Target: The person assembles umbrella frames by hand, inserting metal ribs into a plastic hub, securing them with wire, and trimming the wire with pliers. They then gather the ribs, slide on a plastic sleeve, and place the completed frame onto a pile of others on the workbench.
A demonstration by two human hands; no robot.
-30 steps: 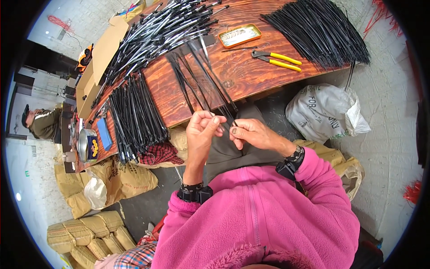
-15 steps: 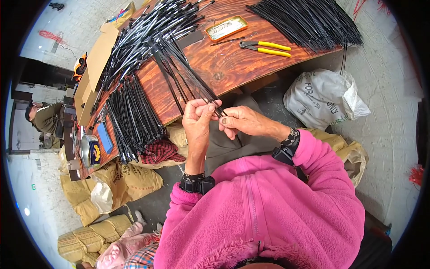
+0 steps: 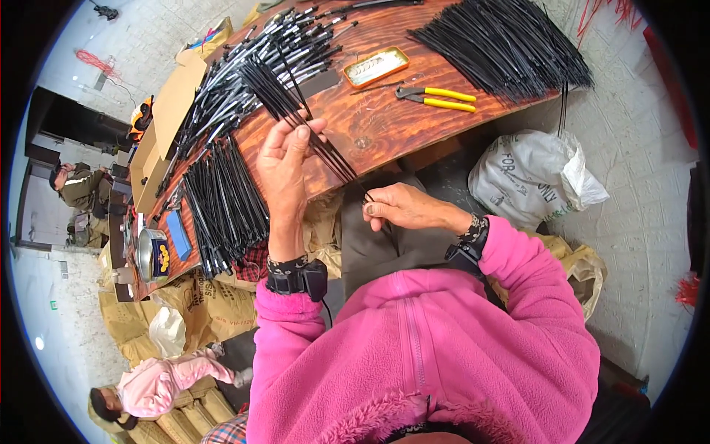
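Note:
My left hand is raised over the wooden table, its fingers closed on one strip of a slanting bunch of thin black strips. My right hand stays lower, near my lap, with fingertips pinched on a small black strip end just below the bunch's near end. The hands are apart. Both wrists carry black bands, and the sleeves are pink.
Yellow-handled pliers and a flat orange-rimmed tin lie on the table. Large piles of black strips sit at the top right and the left. A white sack stands to my right. Two other people are at the left.
My left hand has left the right hand and risen to the slanting bunch on the table. The right hand has dropped slightly and keeps its pinch.

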